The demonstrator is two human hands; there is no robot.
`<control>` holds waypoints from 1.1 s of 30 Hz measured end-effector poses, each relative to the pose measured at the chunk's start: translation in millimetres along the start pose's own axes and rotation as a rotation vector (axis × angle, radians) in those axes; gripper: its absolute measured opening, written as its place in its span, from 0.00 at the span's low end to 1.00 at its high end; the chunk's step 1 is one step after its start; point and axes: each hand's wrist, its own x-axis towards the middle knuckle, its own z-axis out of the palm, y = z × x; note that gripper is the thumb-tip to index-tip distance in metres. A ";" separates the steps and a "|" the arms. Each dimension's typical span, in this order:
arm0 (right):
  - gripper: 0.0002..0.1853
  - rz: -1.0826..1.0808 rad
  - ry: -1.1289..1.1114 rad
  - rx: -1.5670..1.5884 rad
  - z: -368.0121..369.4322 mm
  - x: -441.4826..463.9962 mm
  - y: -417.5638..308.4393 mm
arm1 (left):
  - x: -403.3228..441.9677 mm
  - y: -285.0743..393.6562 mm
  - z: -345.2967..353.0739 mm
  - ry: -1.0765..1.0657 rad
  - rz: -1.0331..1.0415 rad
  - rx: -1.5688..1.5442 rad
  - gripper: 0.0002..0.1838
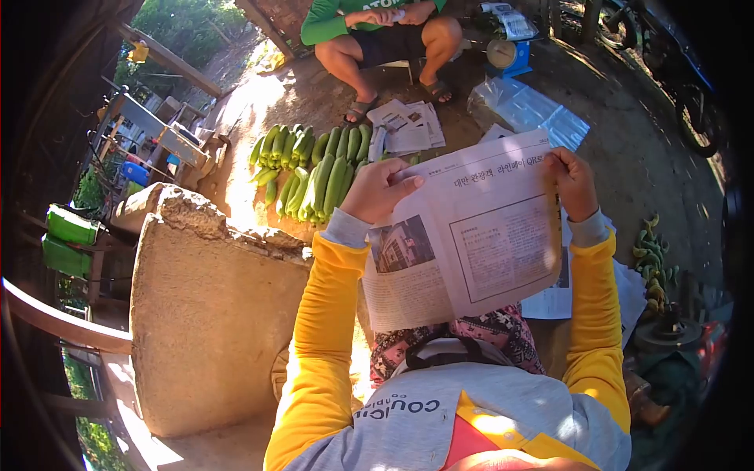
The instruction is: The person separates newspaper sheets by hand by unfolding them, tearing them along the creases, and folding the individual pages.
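Observation:
A printed newspaper sheet is spread out in front of my body, held by its upper corners. My left hand grips the upper left edge, with the thumb lying over the paper. At the upper right corner, my right hand has its fingers closed on the same sheet. The sheet covers part of my lap. Long green vegetables lie in rows on the ground beyond my left hand. More newspaper rests on the ground behind them.
Another person sits opposite. A blue scale and a clear plastic bag are at the upper right. A concrete block stands at the left. Green curved produce and a dark metal object lie at the right.

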 end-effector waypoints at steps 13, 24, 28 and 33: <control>0.13 -0.576 -0.507 -0.112 103.5 19.1 -65.3 | -16.2 29.7 21.3 0.097 0.226 0.186 0.12; 0.15 -0.387 -0.416 -0.103 115.6 0.1 -47.1 | -24.9 -5.6 37.1 0.232 0.076 0.092 0.12; 0.26 -0.161 -0.413 -0.210 93.6 18.0 10.8 | -17.9 -28.4 38.5 0.300 0.076 0.212 0.18; 0.30 0.379 -0.553 0.130 99.2 -7.0 139.0 | -20.4 -85.6 46.4 0.256 -0.001 0.454 0.24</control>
